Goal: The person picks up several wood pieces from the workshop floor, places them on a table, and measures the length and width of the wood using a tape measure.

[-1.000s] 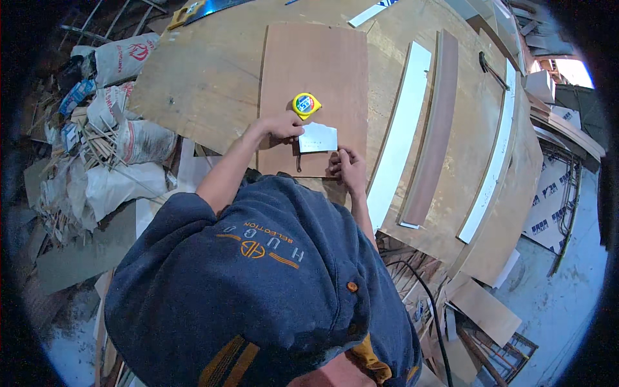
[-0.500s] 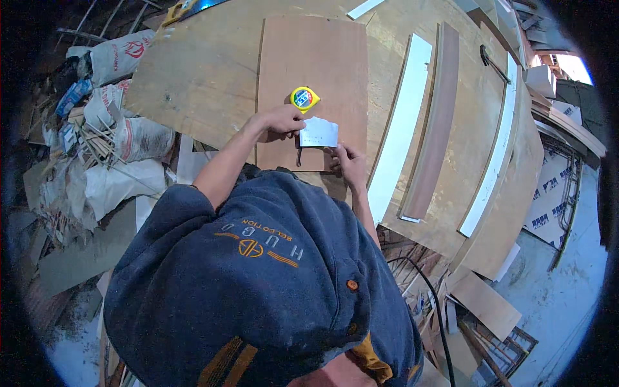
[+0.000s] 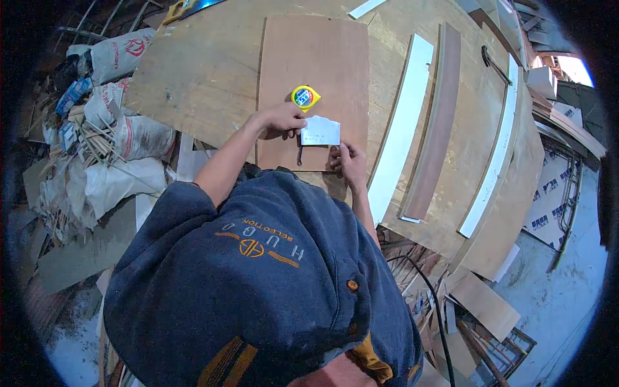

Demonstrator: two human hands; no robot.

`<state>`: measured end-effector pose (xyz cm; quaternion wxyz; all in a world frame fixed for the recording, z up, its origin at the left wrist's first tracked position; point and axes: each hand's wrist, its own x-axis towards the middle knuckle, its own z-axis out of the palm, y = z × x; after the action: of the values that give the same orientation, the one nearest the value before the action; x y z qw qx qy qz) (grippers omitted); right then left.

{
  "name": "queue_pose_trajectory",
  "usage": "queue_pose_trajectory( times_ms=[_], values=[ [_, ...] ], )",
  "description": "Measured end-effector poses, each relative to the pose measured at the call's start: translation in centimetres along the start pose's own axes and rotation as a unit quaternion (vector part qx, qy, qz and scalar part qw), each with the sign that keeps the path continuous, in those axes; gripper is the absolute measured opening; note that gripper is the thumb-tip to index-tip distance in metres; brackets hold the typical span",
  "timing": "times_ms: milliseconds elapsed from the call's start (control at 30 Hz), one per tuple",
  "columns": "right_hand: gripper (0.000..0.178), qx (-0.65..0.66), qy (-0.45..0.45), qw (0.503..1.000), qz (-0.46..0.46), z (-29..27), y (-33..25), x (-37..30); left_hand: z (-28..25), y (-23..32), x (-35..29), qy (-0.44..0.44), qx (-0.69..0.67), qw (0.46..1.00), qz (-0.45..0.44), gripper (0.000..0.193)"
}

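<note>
Left hand (image 3: 284, 120) pinched the left edge of a small white paper (image 3: 321, 134), mid-frame above centre; right hand (image 3: 353, 166) pinched its lower right corner, other fingers curled. I saw the paper over a brown board (image 3: 314, 51), a dark slim item (image 3: 299, 155) showing below it. Yellow tape measure (image 3: 305, 97) lay just above the paper. White strip (image 3: 403, 129) and brown strip (image 3: 436, 122) lay right of centre on the worktop (image 3: 193, 84); handsaw (image 3: 188, 9) at upper left, sacks (image 3: 145, 138) far left.
</note>
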<state>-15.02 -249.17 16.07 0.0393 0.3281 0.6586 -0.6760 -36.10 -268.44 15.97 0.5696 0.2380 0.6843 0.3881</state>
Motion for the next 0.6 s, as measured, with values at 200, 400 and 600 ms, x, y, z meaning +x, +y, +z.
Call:
queue_pose_trajectory(
  times_ms=[200,400,600],
  values=[
    [0.023,-0.008,0.018,1.0,-0.001,-0.12,0.1,0.17,0.0,0.86,-0.29,-0.008,-0.037,0.999,-0.025,0.024],
    [0.027,-0.013,0.012,1.0,0.002,-0.16,0.03,0.06,0.07,0.85,-0.41,-0.008,-0.071,0.997,-0.033,0.024],
    [0.028,0.001,0.005,1.0,-0.005,-0.1,-0.22,-0.11,-0.31,1.03,-0.31,-0.022,-0.034,0.999,-0.018,0.026]
  ],
)
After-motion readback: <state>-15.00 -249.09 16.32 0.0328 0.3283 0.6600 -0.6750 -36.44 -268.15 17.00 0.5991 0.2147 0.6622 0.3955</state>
